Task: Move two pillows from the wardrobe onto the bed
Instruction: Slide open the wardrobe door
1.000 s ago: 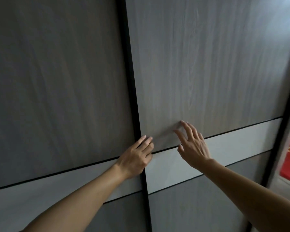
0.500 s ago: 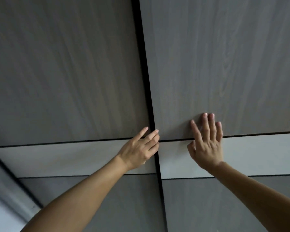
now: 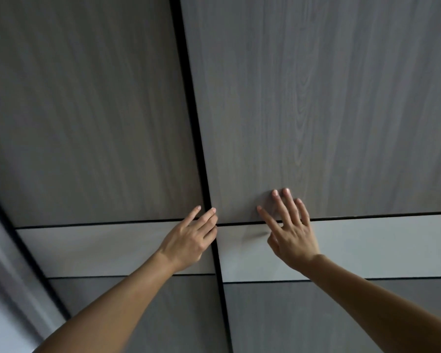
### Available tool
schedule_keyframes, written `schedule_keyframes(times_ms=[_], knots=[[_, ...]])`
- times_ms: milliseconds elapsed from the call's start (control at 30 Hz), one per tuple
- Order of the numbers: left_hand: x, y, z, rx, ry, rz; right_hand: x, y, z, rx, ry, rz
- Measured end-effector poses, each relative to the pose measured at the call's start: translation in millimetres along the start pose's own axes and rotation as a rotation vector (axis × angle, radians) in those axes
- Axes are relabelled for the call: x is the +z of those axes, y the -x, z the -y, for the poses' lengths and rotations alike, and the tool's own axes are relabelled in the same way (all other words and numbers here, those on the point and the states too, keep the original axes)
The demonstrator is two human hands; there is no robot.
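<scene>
Both wardrobe (image 3: 316, 98) doors are shut, so the pillows lie hidden behind them, unseen. The left hand (image 3: 189, 240) at centre frame rests its open fingers (image 3: 209, 215) on the dark seam (image 3: 201, 149) between the doors; the right hand (image 3: 294, 235) lies flat, fingers spread, gripping nothing, on the right door. A steady sideways push with the flat palm looks best. Nothing blocks the doors; a pale band (image 3: 379, 245) crosses them, and a dark frame edge (image 3: 23, 250) runs along the lower left.
</scene>
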State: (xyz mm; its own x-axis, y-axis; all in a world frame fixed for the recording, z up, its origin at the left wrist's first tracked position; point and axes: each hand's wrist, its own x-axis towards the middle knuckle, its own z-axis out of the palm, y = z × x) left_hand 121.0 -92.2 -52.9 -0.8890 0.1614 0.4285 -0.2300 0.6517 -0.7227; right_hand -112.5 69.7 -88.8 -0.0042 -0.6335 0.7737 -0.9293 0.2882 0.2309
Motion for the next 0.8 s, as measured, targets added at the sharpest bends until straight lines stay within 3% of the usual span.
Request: schedule_keyframes(times_ms=[467,800], knots=[[20,142,93,-0.197,0.023,0.118,11,-74,135,-0.224,0.068,0.112],[25,215,134,-0.377,-0.059,0.286,44,-126,204,-0.461,-0.038,0.007]])
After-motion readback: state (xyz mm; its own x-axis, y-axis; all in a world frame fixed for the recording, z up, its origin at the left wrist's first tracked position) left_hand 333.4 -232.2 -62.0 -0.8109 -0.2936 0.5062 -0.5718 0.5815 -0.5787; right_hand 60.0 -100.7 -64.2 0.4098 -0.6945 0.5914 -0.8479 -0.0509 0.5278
